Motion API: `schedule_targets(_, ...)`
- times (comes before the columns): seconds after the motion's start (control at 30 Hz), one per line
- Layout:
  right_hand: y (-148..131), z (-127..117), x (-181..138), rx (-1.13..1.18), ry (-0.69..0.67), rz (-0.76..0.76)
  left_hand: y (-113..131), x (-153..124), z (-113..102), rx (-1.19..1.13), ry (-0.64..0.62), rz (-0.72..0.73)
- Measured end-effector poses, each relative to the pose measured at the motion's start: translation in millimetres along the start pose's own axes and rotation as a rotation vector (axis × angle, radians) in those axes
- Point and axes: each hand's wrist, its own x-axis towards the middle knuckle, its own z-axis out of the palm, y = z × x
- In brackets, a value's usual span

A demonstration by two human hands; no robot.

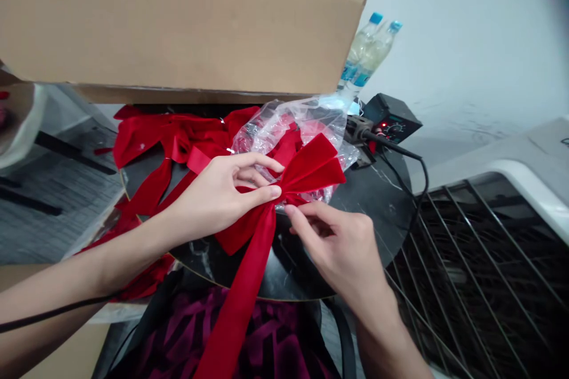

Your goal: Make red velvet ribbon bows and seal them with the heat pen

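Note:
A large red velvet bow (311,167) is held over the near part of a round black marble-patterned table (302,272). My left hand (231,189) pinches its middle knot between thumb and fingers. With thumb and index finger together, my right hand (338,237) grips the bow's lower edge just right of the knot. One long ribbon tail (249,284) hangs down past the table edge toward my lap. Behind the bow, a clear plastic bag (262,124) with red pieces inside lies on the table. More red bows (151,136) are heaped to the left.
A big cardboard box (186,23) stands across the back. Two plastic bottles (373,53) lean beside it. A black control box (391,118) with a red light and a cable sits at the right, near a white-framed heater with a wire grille (471,249).

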Motion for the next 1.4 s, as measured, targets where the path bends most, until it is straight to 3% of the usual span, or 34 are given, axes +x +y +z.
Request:
schedule_targets(0.13, 0, 23, -1, 0.137, 0.072, 0.145, -4, 1, 4, -0.165, 0.078, 0.079)
schedule_targets(0.23, -3, 37, -6, 0.161, 0.168, 0.173, -8, 2, 6, -0.156, 0.048, 0.137)
schedule_targets(0.37, 8, 22, -6, 0.328, 0.101, 0.297, -10, 3, 4, -0.086, -0.027, 0.097)
schedule_targets(0.43, 31, -2, 0, 0.384, 0.151, 0.379, -9, 4, 2, -0.062, -0.028, 0.045)
schedule_targets(0.5, 66, -29, 13, 0.386, 0.328, 0.420, -7, 5, 1, -0.037, -0.037, 0.013)
schedule_targets(0.63, 147, -67, 58, 0.513, 0.370, 0.510, -3, 11, 3, -0.030, -0.077, 0.015)
schedule_targets(0.73, 187, -74, 92, 0.581, 0.455, 0.495, -1, 17, 7, -0.040, -0.062, 0.029)
schedule_targets(0.87, 212, -69, 120, 0.623, 0.563, 0.398, 0, 24, 10, -0.017, -0.073, 0.020)
schedule_targets(1.13, 231, -59, 137, 0.427, 0.682, 0.250, -7, 36, 10, -0.040, -0.087, -0.009)
schedule_targets(1.33, 202, -97, 112, 0.151, 0.718, 0.257, -13, 39, 8, 0.000, -0.101, -0.041)
schedule_targets(1.4, 185, -107, 96, 0.090, 0.790, 0.194, -16, 39, 8, 0.007, -0.110, -0.039)
